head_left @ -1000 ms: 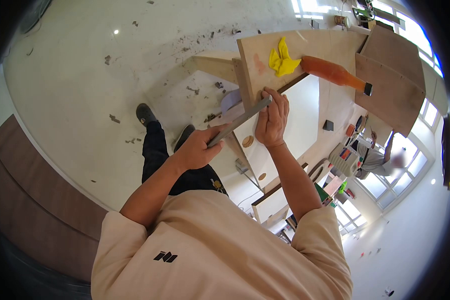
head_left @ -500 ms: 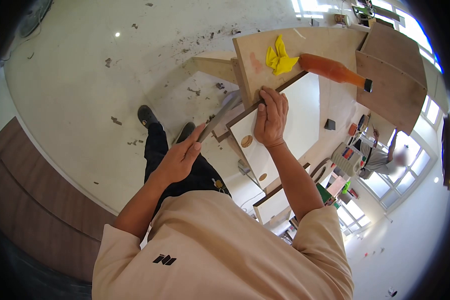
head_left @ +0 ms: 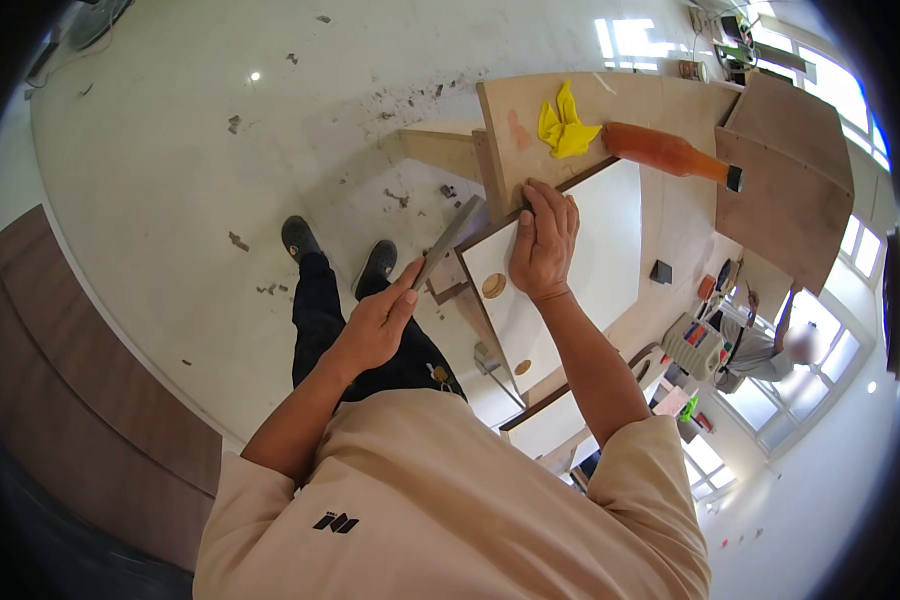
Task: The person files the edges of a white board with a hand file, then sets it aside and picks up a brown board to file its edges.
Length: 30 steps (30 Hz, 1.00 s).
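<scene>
Left hand (head_left: pixel 375 325) closed round grey file (head_left: pixel 448 240) — long axis slanting up-right toward white panel (head_left: pixel 595 250)

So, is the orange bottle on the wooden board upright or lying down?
Lying down. The orange plastic bottle rests lengthwise on the pale plywood board, its dark cap pointing sideways, beside the crumpled yellow cloth.

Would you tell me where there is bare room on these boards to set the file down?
The white panel is bare between the right hand and the orange bottle. The plywood board is bare left of the yellow cloth. Crowded: the panel's corner, where the left hand holds the file beside the right hand.
</scene>
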{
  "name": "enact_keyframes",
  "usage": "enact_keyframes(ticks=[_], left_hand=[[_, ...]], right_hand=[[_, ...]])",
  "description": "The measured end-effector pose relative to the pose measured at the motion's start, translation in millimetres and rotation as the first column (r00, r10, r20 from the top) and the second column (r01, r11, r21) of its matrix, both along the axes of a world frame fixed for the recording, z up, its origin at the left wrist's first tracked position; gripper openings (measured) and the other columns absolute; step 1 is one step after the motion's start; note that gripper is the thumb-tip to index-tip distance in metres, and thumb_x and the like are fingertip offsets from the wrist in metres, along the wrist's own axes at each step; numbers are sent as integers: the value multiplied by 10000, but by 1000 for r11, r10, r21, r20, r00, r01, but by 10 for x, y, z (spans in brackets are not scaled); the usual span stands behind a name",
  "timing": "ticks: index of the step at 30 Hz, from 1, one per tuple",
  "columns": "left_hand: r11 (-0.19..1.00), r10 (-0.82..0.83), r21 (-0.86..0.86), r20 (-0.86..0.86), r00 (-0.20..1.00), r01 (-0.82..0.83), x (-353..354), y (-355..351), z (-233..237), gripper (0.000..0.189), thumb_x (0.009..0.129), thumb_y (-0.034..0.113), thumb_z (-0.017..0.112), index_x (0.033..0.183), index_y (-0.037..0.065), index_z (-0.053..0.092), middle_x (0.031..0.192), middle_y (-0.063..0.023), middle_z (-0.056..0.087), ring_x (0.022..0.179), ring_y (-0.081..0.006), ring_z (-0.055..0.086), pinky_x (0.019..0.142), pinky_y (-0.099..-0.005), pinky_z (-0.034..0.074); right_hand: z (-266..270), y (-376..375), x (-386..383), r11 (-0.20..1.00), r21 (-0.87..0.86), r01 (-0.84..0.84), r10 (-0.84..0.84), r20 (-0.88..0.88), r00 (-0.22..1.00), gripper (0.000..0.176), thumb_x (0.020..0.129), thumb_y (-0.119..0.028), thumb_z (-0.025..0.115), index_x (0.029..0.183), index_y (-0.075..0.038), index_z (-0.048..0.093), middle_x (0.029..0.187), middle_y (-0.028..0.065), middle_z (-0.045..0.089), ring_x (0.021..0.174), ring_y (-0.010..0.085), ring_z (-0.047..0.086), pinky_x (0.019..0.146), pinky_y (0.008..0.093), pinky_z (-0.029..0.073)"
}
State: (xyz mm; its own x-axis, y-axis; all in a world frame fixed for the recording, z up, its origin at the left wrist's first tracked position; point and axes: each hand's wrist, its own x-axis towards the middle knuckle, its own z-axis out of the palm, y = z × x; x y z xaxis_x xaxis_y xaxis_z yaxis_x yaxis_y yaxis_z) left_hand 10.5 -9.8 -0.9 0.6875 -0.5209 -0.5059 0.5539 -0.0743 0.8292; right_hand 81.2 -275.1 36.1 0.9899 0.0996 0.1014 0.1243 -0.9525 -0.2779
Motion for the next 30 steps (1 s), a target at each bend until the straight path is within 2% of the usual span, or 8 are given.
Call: enact_keyframes(ticks=[8, 11, 14, 17, 20, 23, 26, 30], left_hand=[[987, 152, -47, -51, 987, -155, -318, -154, -80, 516, 1086, 306, 452, 1545, 85, 377, 697, -51, 443, 642, -128, 427, 653, -266, 417], [982, 190, -14, -28, 981, -191, -373, -314, -81, 511, 1084, 294, 459, 1543, 83, 381, 708, -55, 465, 647, -120, 433, 650, -266, 424], [953, 274, 65, 230, 934, -296, -300, -608, -111, 510, 1086, 305, 455, 1545, 96, 382, 725, -62, 511, 655, -123, 452, 661, -266, 437], [929, 369, -30, 171, 914, -369, -70, -760, 30, 513, 1087, 317, 451, 1548, 104, 380, 734, -62, 545, 661, -133, 463, 675, -267, 444], [904, 427, -32, 68, 902, -426, -240, -713, -144, 513, 1090, 329, 442, 1547, 103, 382, 749, -73, 570, 663, -148, 471, 683, -274, 449], [926, 369, 44, 103, 924, -375, -446, -735, -254, 518, 1100, 282, 430, 1567, 79, 340, 745, 51, 406, 661, -56, 346, 613, -208, 349], [895, 445, -22, 130, 886, -446, -420, -868, -172, 506, 1086, 290, 463, 1548, 101, 381, 763, -62, 547, 684, -133, 470, 695, -259, 449], [887, 460, -37, 151, 875, -460, -189, -877, 68, 504, 1084, 263, 470, 1552, 105, 373, 755, -48, 509, 700, -119, 449, 703, -247, 438]], right_hand=[[-44, -36, -44, 999, 15, -32, 31, 49, 998, 200, 967, -120, 544, 1115, -40, 651, 1263, 123, 619, 1197, 334, 543, 1123, 523, 315], [-62, -33, -57, 999, 36, -40, 38, 64, 997, 168, 968, -114, 547, 1082, -45, 651, 1259, 122, 616, 1186, 337, 547, 1126, 524, 313], [-49, -6, -61, 998, 49, -36, 33, 67, 997, 162, 975, -112, 537, 1067, -46, 653, 1256, 120, 610, 1183, 342, 543, 1126, 522, 311], [-56, -10, -67, 998, 59, -24, 21, 53, 998, 159, 982, -112, 527, 1052, -44, 652, 1254, 121, 606, 1184, 344, 537, 1126, 519, 309], [-66, -9, -75, 999, 30, -38, 36, 77, 996, 164, 988, -119, 523, 1055, -43, 651, 1247, 126, 605, 1190, 346, 532, 1121, 512, 314], [-64, -10, -73, 999, 34, -33, 30, 74, 997, 164, 989, -124, 523, 1054, -44, 650, 1256, 132, 603, 1190, 350, 533, 1121, 510, 315], [-61, -5, -76, 998, 36, -45, 42, 87, 995, 166, 988, -125, 524, 1057, -42, 650, 1264, 134, 601, 1192, 351, 534, 1120, 514, 316], [-74, -17, -77, 998, 33, -44, 42, 79, 996, 169, 985, -124, 525, 1059, -36, 648, 1263, 138, 602, 1191, 351, 538, 1119, 520, 313]])
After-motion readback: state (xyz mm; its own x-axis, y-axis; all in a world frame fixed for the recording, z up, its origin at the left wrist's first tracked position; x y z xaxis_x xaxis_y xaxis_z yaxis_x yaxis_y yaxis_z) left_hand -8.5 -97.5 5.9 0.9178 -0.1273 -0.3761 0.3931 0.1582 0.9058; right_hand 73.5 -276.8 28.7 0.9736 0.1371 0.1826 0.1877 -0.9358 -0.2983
